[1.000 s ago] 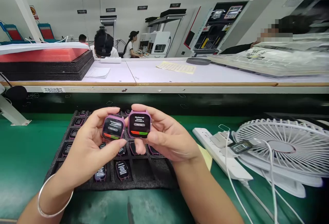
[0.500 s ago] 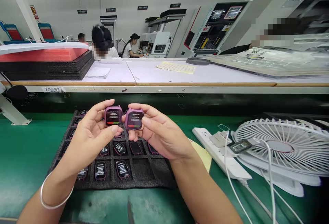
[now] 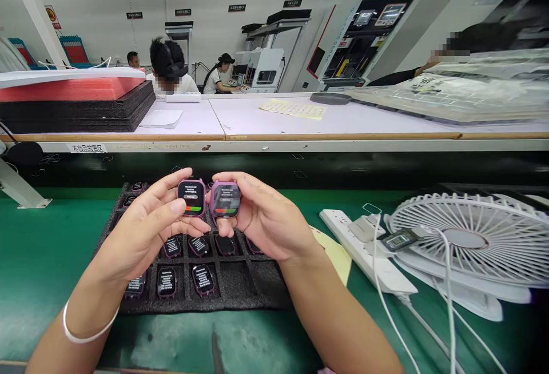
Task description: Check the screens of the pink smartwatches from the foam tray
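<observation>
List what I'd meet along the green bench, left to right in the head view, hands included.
White post, left hand, left-hand watch, right-hand watch, right hand, white power strip, white fan.

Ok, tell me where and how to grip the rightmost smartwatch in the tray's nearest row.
Come from above and pinch the smartwatch by its two long side edges, probably the surest hold: it lies screen up, walled in on its sides by the black foam tray.
</observation>
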Motion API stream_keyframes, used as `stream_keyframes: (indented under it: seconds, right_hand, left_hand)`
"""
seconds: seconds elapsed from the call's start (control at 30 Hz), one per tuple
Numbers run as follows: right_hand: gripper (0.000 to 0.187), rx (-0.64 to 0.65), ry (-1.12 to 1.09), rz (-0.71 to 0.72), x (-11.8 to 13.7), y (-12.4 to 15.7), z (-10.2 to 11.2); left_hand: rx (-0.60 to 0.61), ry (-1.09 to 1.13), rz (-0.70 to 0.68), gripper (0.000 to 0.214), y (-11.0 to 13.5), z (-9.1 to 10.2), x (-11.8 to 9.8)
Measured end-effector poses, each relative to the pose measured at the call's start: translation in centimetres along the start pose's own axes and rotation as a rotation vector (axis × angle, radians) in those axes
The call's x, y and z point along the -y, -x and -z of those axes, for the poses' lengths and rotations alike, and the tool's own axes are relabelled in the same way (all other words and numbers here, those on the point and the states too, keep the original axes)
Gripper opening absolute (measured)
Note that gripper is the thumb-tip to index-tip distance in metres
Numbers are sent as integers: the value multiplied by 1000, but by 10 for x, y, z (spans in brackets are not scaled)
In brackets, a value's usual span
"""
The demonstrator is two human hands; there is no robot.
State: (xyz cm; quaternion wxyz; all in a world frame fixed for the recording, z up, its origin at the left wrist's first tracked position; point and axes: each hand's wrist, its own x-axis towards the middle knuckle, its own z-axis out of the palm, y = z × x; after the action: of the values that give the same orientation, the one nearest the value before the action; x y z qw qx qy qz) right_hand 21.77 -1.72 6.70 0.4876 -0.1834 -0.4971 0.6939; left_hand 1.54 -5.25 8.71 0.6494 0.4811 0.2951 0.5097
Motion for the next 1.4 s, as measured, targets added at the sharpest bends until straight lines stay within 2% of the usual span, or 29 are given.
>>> stream_keyframes:
  seconds: [0.13, 0.43, 0.83, 0.97, 1.27, 1.4]
  right_hand:
    - [22, -6, -58, -50, -2, -3, 2]
    - [22, 2, -15, 17, 5, 7, -7]
    - [25, 29, -10, 20, 4, 7, -5]
    - [26, 41, -11, 16, 4, 6, -5]
    - [24, -10, 6, 34, 1, 4, -4]
    - [26, -15, -15, 53, 0, 3, -3]
  left_hand:
    - [25, 7, -37, 46, 0, 0, 2]
    - [36, 2, -109, 37, 0, -1, 1]
    - [80, -18, -102, 37, -1, 3, 1]
    - [36, -24, -107, 37, 0, 2, 0]
    - [34, -59, -146, 37, -3, 5, 3]
    - [-24, -48, -161, 39, -3, 2, 4]
